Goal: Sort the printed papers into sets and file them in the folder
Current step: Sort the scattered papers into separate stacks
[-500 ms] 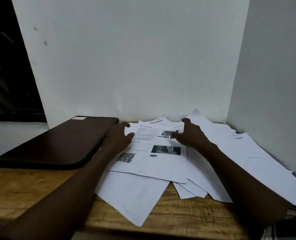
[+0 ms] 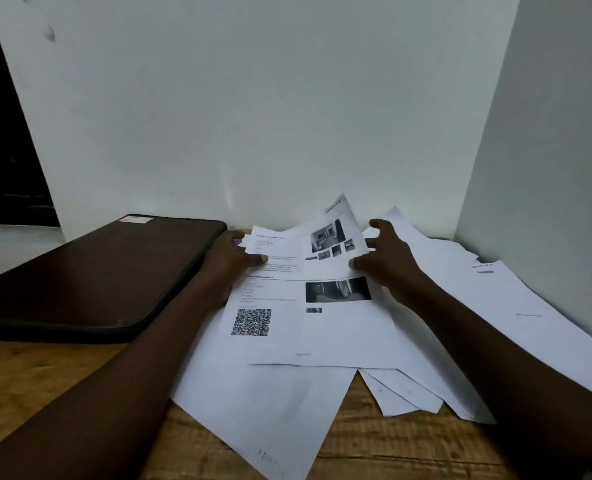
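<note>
Fanning across the wooden table (image 2: 62,382), loose white sheets (image 2: 270,410) are seen nearest, overlapping. On top of them the printed sheet (image 2: 322,330) with a QR code is held: left edge pinched by the left hand (image 2: 225,261), right edge gripped by the right hand (image 2: 391,265). It lay flat earlier; its far end is now raised. A closed dark folder (image 2: 97,271) is noted to the left, beside the papers.
</note>
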Demonstrator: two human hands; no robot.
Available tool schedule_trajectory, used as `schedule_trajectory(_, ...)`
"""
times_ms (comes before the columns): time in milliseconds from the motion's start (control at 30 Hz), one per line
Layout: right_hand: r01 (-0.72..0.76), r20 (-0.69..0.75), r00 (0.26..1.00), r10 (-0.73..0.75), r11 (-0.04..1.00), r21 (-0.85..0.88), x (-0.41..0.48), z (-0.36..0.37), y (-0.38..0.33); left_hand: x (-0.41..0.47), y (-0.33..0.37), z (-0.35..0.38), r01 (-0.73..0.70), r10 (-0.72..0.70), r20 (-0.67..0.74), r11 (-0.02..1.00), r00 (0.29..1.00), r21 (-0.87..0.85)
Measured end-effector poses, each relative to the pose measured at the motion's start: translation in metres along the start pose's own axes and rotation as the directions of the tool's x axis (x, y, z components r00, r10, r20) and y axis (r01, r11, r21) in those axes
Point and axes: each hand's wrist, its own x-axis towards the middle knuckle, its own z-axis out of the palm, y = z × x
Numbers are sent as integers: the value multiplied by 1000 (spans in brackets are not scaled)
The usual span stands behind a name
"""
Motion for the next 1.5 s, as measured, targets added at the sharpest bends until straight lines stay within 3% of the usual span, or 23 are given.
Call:
schedule_trajectory(67, -13, 1, 1000, 13, 992, 129, 8, -2, -4, -2, 4, -4, 65, -48, 96, 982, 994, -177)
schedule_trajectory(200, -21, 10, 1000, 19, 955, 295, 23, 5, 2, -7, 9, -7, 85, -5, 272, 955, 962, -285)
schedule_trajectory(300, -25, 39, 999, 12, 934, 357, 20, 9, 6, -9, 16, -9, 85, -50, 127, 954, 991, -286)
schedule_trajectory(400, -30, 5, 1000, 31, 909, 416, 19, -6, 9, -1, 18, -22, -39, 13, -109, 969, 994, -245)
schedule_trajectory(500, -25, -118, 991, 68, 944, 329, 24, -20, 18, 0, 16, -41, -23, -5, -199, 990, 980, -138)
schedule_trajectory(600, -45, -166, 983, 79, 979, 200, 26, -24, 25, 0, 8, -51, -62, 101, -158, 970, 982, 235)
schedule_trajectory(667, -31, -167, 985, 52, 991, 127, 24, -24, 23, -3, 7, -45, -78, 125, -104, 924, 987, 375)
schedule_trajectory(800, 64, -179, 980, -92, 986, -155, 21, -23, 25, -7, 6, -39, -61, 105, -87, 912, 991, 406)
schedule_trajectory(933, -4, -32, 999, -9, 923, -384, 18, -10, 29, -3, 3, -45, -32, 87, -96, 881, 992, 472)
schedule_trajectory(1033, 34, 89, 996, 14, 851, -524, 11, 5, 26, 2, 5, -52, -52, 125, -76, 788, 989, 614)
schedule_trajectory(1167, 97, 187, 982, 27, 775, -624, 7, 18, 22, 10, 3, -73, 94, 146, -253, 666, 956, 740)
schedule_trajectory(1500, 148, 280, 958, 66, 721, -677, -1, 32, 15, 9, 7, -66, 118, 76, -251, 729, 965, 675)
